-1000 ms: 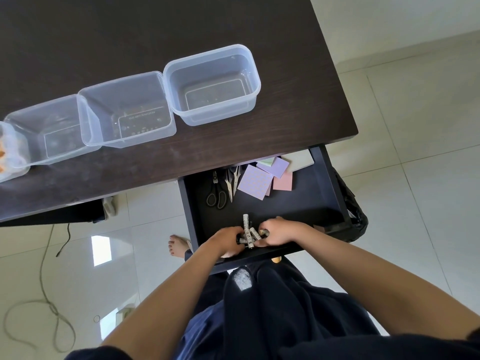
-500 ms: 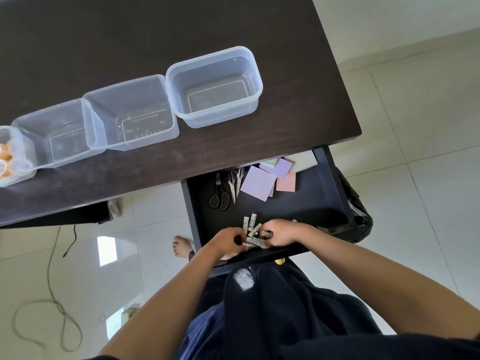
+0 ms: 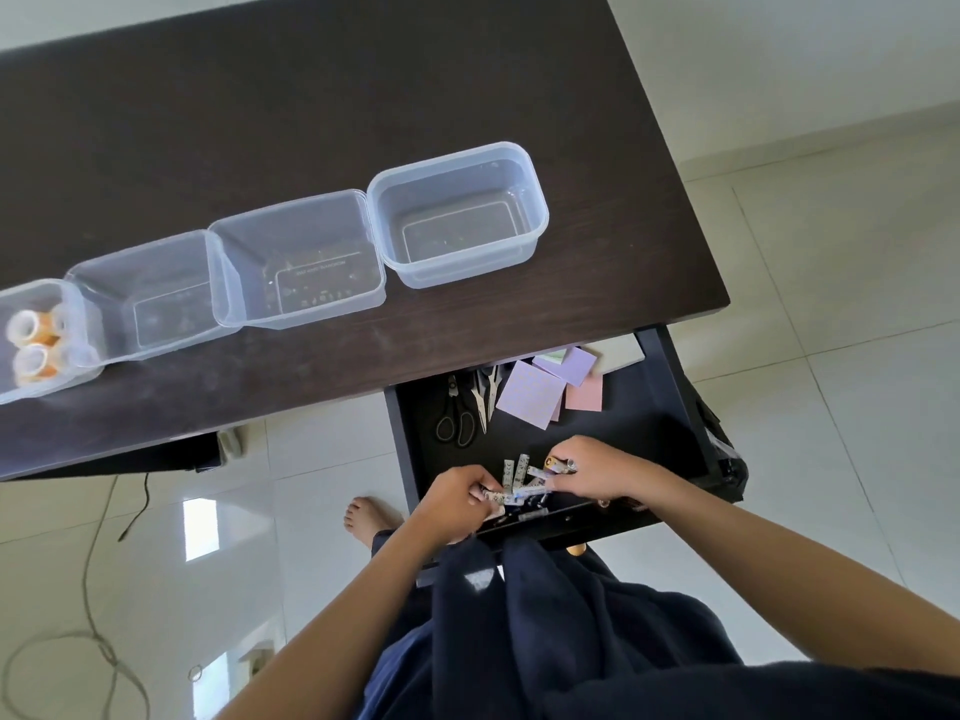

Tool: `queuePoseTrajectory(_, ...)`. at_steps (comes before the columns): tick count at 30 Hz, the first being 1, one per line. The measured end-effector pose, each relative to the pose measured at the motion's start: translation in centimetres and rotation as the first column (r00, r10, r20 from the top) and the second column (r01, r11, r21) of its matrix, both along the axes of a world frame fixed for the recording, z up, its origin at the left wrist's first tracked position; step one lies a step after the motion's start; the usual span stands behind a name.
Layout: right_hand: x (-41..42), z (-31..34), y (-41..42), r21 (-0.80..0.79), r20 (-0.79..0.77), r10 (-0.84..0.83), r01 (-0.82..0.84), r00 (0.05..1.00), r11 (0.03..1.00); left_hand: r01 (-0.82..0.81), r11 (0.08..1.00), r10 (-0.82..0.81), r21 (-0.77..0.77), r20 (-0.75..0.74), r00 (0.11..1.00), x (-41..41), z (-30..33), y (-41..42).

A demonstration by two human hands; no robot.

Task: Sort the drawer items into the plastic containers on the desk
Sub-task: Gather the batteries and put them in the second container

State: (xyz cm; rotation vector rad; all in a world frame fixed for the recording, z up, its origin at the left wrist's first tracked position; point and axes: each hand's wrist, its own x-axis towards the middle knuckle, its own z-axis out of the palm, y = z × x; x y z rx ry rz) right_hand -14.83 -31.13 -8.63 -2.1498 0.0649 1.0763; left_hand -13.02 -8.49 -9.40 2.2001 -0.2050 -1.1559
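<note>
Small items: a loose cluster of short patterned sticks [image 3: 517, 478] lies at the near edge of the open drawer [image 3: 644, 423], between the two hands; what they are is too small to tell, possibly batteries or clips.
Left hand: the left hand [image 3: 457, 504] reaches into the drawer's near left part, its grip pinched on one patterned stick at the cluster's left end.
Right hand: the right hand [image 3: 597, 472] sits just right of the cluster, its grip closed around a small cylinder [image 3: 561, 465] with a gold-coloured end.
Scissors: two pairs of scissors [image 3: 465, 407] lie side by side at the drawer's far left, partly under the bench edge.
Sticky notes: purple and pink sticky notes [image 3: 550, 392] overlap in a pile at the far middle of the drawer, just right of the scissors.
Bench: the dark bench [image 3: 311, 122] carries four clear containers in a slanted row.
Right container: the rightmost container [image 3: 537, 210] stands nearest the drawer.
Middle containers: the second container [image 3: 371, 241] and third container [image 3: 83, 283] touch each other.
Left container: the leftmost container [image 3: 78, 350], cut by the frame, holds rolls of tape [image 3: 34, 340].
Floor: a bare foot [image 3: 366, 517] rests on the pale tiled floor [image 3: 831, 252], with a cable [image 3: 93, 589] to the left.
</note>
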Motion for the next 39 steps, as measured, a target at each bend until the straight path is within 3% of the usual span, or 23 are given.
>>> queuePoseTrajectory(8, 4.9, 5.5, 4.9, 0.075, 0.126, -0.075, 0.066, 0.989, 0.995, -0.146, 0.977, 0.165, -0.156, 0.122, 0.979, 3.7, 5.2, 5.9)
queuePoseTrajectory(19, 13.1, 15.1, 19.3, 0.364, 0.196, -0.300, 0.215, 0.934, 0.906, -0.288, 0.902, 0.382, -0.322, 0.287, 0.878, 12.1, 12.4, 19.0)
queuePoseTrajectory(23, 17.4, 15.6, 25.5, 0.396, 0.230, -0.397, 0.287, 0.889, 0.872, -0.361, 0.849, 0.478, -0.386, 0.268, 0.836, 15.5, 14.1, 22.9)
queuePoseTrajectory(29, 24.1, 15.1, 32.8, 0.329, 0.402, -0.443, 0.325, 0.802, 0.887, -0.435, 0.867, 0.498, -0.244, 0.481, 0.721, 21.3, 14.9, 26.5)
queuePoseTrajectory(36, 27.2, 13.6, 35.4, 0.049, 0.542, -0.251, 0.268, 0.802, 0.962, -0.394, 0.902, 0.431, -0.179, 0.451, 0.782, 24.9, 13.0, 28.6)
queuePoseTrajectory(39, 27.4, 13.2, 36.0, 0.017, 0.528, -0.206, 0.232, 0.824, 0.973, -0.355, 0.923, 0.385, -0.151, 0.436, 0.814, 25.2, 12.3, 28.9)
